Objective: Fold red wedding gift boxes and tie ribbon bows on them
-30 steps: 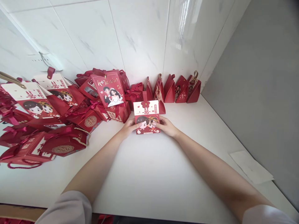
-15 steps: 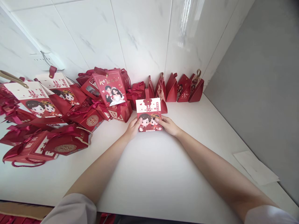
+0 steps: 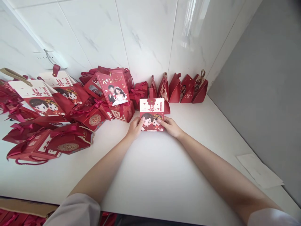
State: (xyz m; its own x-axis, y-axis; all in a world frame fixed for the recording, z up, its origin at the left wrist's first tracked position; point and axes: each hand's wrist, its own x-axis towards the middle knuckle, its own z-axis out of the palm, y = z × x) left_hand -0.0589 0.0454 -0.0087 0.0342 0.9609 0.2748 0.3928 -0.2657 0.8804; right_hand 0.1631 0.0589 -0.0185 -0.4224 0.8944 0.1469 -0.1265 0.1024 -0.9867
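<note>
Between my two hands is a red and white wedding candy box [image 3: 152, 110], its printed front with a cartoon couple facing me and a red strap at its top. My left hand [image 3: 135, 128] grips its left side, thumb on the front. On the right side my right hand [image 3: 172, 126] holds it the same way, thumb over the printed bride. The fingers behind the box are hidden. Just behind it stands another red box [image 3: 167, 107], mostly covered. A row of red triangular boxes [image 3: 174, 88] stands along the wall.
Many red gift boxes [image 3: 70, 142] with ribbons and rope handles are heaped on the left of the white table [image 3: 150, 175]. A white paper sheet [image 3: 260, 171] lies at the right, near a grey panel [image 3: 263, 94]. A cardboard carton [image 3: 28, 207] sits below the table's front-left edge.
The view has shifted slightly, so everything appears a little further right. Both hands keep the same hold on the candy box, which barely moves.
</note>
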